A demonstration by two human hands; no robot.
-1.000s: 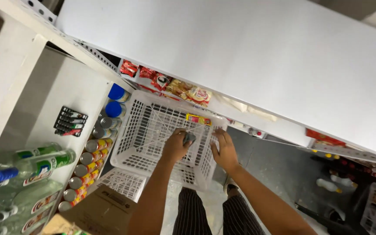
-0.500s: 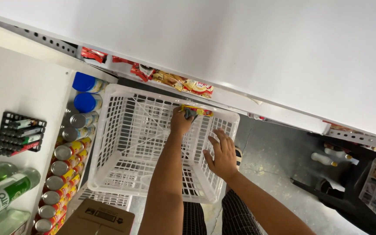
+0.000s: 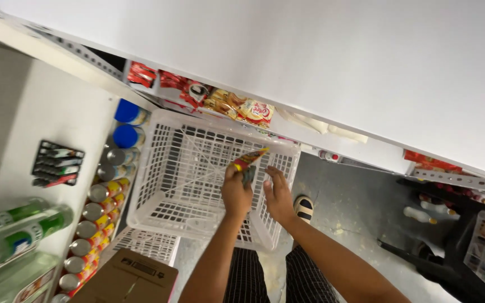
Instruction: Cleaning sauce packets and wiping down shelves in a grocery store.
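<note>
Shelves (image 3: 57, 112) white, stocked | floor (image 3: 355, 207) grey concrete | basket (image 3: 197, 185) white plastic

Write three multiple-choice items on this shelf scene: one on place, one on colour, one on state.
1. Where is the packet?
A. in the left hand, over the basket
B. on the floor
C. on the carton

2. What colour are the two round lids left of the basket?
A. red
B. blue
C. white

3. How is the right hand?
A. closed on a bottle
B. open, fingers beside the packet
C. out of sight

Answers: 1 A, the left hand grips it above the mesh; 2 B, both lids are blue; 3 B, it grips nothing.
</note>
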